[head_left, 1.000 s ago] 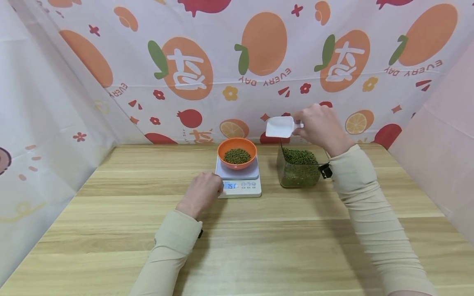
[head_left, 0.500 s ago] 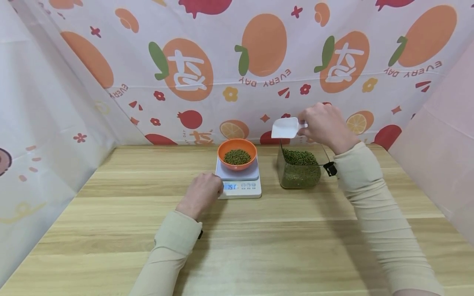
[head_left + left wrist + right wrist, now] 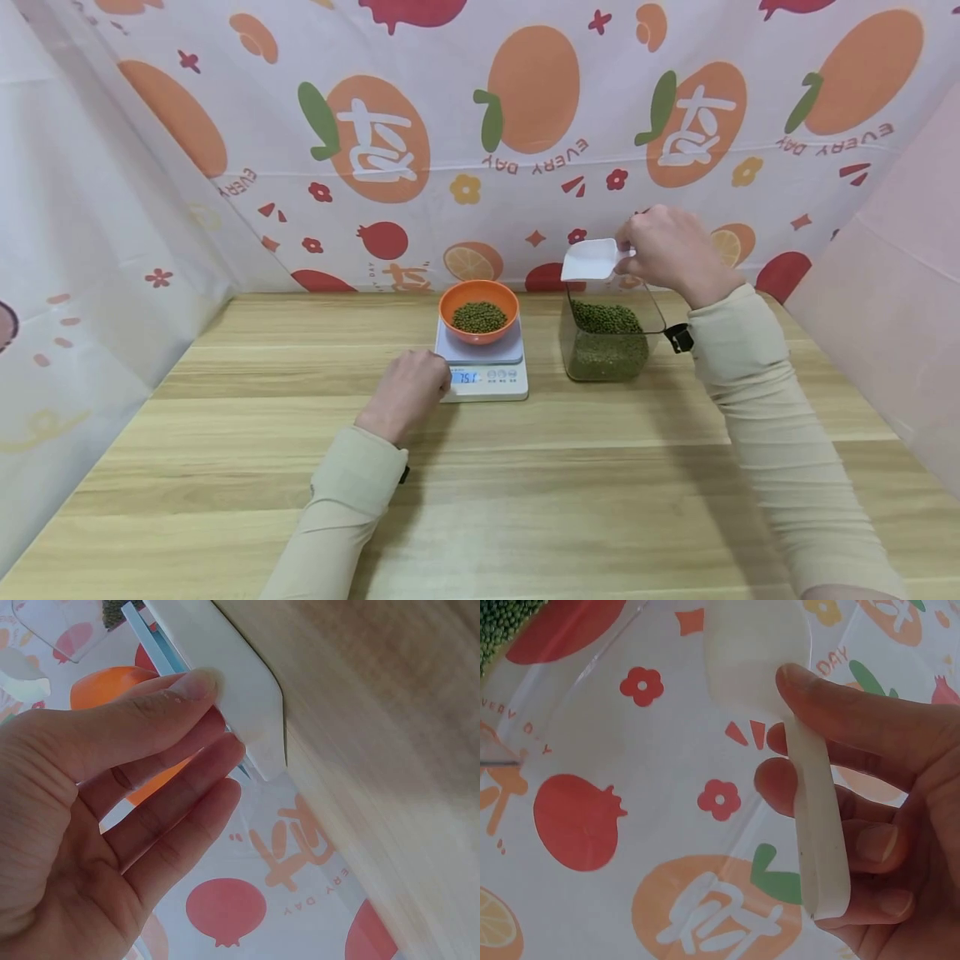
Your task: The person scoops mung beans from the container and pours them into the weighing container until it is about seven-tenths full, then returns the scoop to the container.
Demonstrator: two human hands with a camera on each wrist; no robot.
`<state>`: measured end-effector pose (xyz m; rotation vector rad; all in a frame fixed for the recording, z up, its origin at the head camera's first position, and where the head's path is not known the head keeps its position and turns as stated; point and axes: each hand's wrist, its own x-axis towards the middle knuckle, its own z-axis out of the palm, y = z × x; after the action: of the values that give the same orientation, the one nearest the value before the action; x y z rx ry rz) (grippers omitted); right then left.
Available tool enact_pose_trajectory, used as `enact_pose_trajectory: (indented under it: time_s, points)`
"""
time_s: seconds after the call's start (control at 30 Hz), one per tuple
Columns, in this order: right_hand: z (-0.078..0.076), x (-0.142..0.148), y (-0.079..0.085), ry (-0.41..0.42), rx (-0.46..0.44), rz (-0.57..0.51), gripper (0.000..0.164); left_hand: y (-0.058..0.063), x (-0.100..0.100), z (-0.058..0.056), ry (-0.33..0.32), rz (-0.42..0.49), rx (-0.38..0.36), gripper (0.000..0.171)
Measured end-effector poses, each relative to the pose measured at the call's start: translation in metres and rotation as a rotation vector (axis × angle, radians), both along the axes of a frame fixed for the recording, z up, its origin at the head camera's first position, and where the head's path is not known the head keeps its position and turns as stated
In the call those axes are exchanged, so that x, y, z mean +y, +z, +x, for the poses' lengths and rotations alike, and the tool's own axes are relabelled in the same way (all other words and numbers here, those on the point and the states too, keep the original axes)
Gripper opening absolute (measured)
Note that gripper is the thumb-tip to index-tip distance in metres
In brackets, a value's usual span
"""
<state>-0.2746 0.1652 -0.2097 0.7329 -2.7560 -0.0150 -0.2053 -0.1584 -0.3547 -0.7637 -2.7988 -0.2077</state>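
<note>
My right hand (image 3: pixel 667 252) grips the handle of a white scoop (image 3: pixel 590 259), thumb near the neck, fingers around the handle in the right wrist view. The scoop's blade looks bare, above the back left of a clear container (image 3: pixel 606 357) partly filled with green mung beans (image 3: pixel 606 318). On the left, the fingertips of my left hand (image 3: pixel 408 390) touch the left edge of a white kitchen scale (image 3: pixel 504 385), its fingers relaxed in the left wrist view. An orange bowl (image 3: pixel 460 295) with mung beans (image 3: pixel 478 317) sits on the scale, whose display (image 3: pixel 467 377) is lit and partly covered.
The light wooden table (image 3: pixel 480 508) extends in front of the scale and container. A fruit-printed cloth (image 3: pixel 442 50) hangs behind the table's far edge, with more cloth at both sides. The container stands a short way right of the scale.
My right hand has moved right with the scoop, away from the bowl and toward the container. My left hand stays at the scale, and the bowl has not moved.
</note>
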Motion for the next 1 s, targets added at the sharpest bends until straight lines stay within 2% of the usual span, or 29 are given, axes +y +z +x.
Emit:
enact_pose_trajectory:
  time_s: [0.2,0.57,0.77,1.0]
  points:
    - [-0.002,0.004,0.005,-0.012,-0.02,0.023,0.02,-0.001,-0.002,-0.001,0.001,0.006,0.004,0.041]
    - [-0.002,0.009,0.002,-0.023,-0.052,0.024,0.02,-0.001,0.001,-0.002,0.01,-0.003,-0.018,0.042]
    - [-0.001,0.014,0.004,-0.042,-0.066,0.049,0.019,0.003,0.003,-0.002,0.003,0.006,0.0,0.042]
    - [-0.001,0.011,0.004,-0.075,-0.126,0.083,0.018,0.002,0.001,0.001,0.009,0.0,-0.008,0.042]
